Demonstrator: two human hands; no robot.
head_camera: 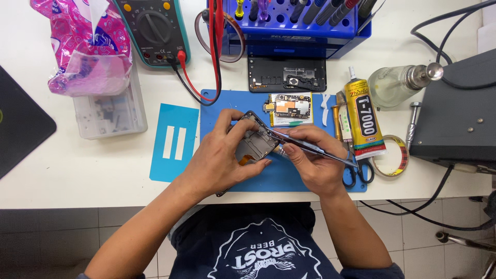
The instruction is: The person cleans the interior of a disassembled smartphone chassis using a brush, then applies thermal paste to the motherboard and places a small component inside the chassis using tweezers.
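Two hands share the work: left hand grips the phone frame steady while right hand pinches tweezers, tips kept low against the frame edge.

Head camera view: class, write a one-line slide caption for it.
Left hand holds an opened phone frame over a blue mat while right hand works tweezers into it.

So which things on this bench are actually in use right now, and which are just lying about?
In use: left hand, phone frame, right hand, tweezers, blue mat.

Lying about: glue tube, multimeter, tape roll, scissors, circuit board, parts box.
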